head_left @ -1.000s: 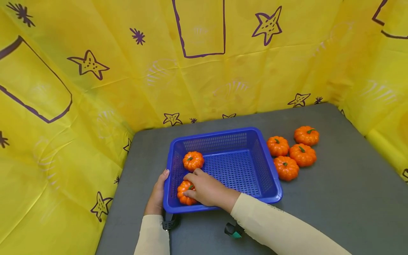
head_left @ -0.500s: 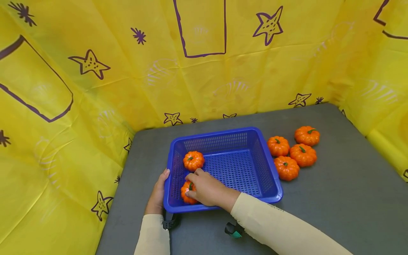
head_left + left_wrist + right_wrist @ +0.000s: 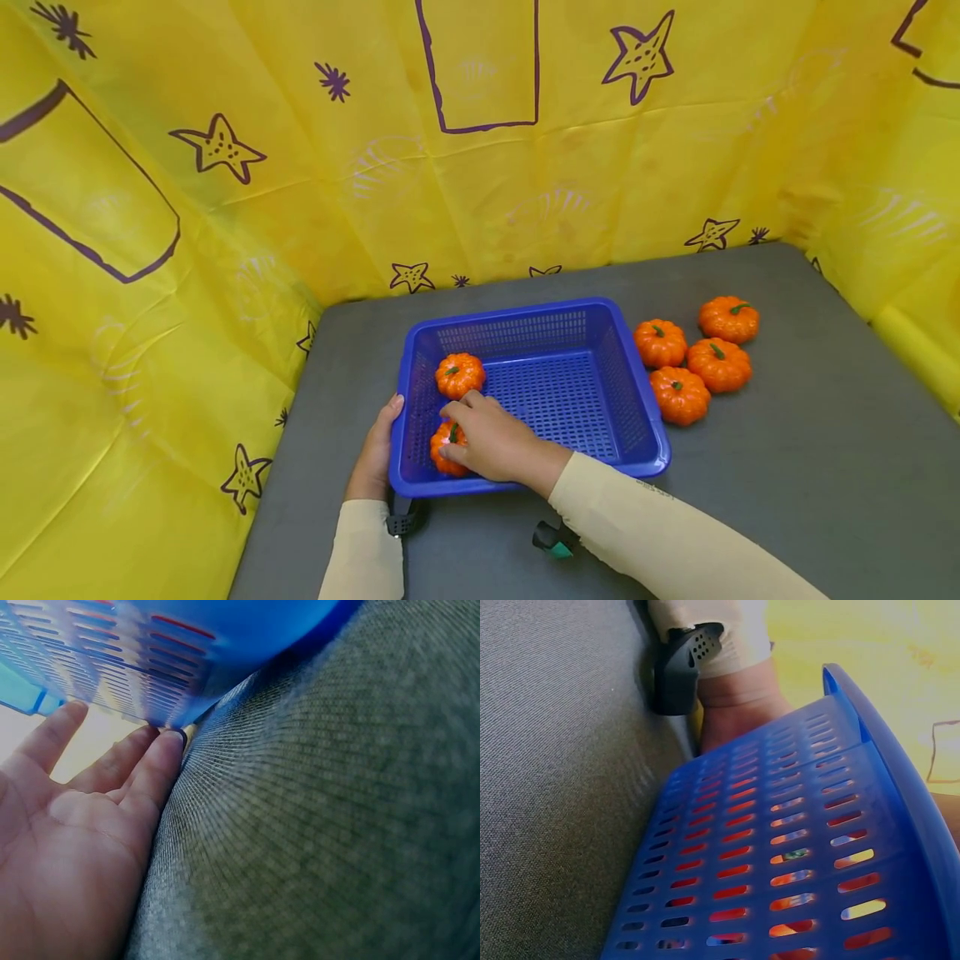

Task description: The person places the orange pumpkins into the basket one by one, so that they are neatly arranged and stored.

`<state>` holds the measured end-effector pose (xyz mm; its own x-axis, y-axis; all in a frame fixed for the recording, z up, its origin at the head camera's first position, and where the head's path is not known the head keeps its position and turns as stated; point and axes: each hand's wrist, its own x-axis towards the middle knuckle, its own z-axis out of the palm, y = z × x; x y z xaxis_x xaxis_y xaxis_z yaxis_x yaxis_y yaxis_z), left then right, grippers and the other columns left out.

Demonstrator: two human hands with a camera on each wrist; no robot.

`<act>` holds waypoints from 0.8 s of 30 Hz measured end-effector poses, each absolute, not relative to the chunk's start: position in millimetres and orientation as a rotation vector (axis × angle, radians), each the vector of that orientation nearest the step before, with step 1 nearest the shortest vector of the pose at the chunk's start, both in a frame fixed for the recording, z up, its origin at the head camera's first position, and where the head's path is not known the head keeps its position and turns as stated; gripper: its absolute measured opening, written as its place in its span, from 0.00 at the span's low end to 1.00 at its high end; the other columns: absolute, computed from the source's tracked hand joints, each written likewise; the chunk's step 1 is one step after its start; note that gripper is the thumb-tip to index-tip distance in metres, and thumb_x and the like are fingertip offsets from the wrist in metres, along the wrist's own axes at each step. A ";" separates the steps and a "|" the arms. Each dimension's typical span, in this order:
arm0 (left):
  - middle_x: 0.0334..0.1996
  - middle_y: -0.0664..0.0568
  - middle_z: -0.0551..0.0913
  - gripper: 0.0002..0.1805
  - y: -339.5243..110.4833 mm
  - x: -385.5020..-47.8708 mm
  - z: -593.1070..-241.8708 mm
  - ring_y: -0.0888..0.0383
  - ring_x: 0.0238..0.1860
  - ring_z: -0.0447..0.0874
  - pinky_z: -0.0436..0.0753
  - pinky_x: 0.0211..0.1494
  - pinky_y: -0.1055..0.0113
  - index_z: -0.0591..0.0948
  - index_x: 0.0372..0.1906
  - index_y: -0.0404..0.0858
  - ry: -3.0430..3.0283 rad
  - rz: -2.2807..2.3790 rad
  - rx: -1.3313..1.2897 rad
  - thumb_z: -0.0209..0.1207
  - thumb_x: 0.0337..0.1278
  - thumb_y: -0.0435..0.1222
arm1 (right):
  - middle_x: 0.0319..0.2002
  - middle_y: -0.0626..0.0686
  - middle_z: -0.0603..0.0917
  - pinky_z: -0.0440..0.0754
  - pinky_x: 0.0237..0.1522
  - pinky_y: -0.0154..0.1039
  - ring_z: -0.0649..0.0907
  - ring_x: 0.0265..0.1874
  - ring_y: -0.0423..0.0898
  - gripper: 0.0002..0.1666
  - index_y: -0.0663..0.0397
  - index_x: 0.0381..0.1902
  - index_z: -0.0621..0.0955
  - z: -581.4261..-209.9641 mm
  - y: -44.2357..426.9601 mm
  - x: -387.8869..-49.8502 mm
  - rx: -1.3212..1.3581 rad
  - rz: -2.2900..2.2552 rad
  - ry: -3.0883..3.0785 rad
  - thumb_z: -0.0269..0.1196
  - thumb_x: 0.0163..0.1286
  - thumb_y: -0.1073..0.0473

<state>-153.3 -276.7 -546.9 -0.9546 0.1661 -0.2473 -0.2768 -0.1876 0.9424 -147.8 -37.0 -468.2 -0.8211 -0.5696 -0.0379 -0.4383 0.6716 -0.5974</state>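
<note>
In the head view a blue basket holds two orange pumpkins in its left part. The right hand reaches over the near rim and grips the nearer pumpkin with thumb and fingers. The other pumpkin sits just behind that hand. Along the basket's left wall lies the left hand, touching its outer side. In the left wrist view the left hand has its fingers extended against the perforated blue wall. The right wrist view shows the basket wall with orange behind its slots; the right hand's fingers are hidden there.
Several orange pumpkins stand in a group on the grey table, close to the basket's right side. A yellow cloth printed with purple starfish hangs behind and at both sides. Dark wrist devices are worn below both hands.
The nearer pumpkin has shifted slightly right within the basket under the right hand. The head view has moved a little. The left hand stays at the basket's left side.
</note>
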 end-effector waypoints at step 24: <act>0.69 0.40 0.78 0.37 -281.1 -155.4 -552.7 0.44 0.59 0.85 0.86 0.59 0.47 0.64 0.85 0.54 1.825 2.203 -0.148 0.50 0.78 0.61 | 0.66 0.52 0.79 0.83 0.62 0.54 0.80 0.63 0.52 0.30 0.49 0.72 0.81 -459.9 -23.7 -145.7 -0.864 -1.196 2.596 0.71 0.78 0.45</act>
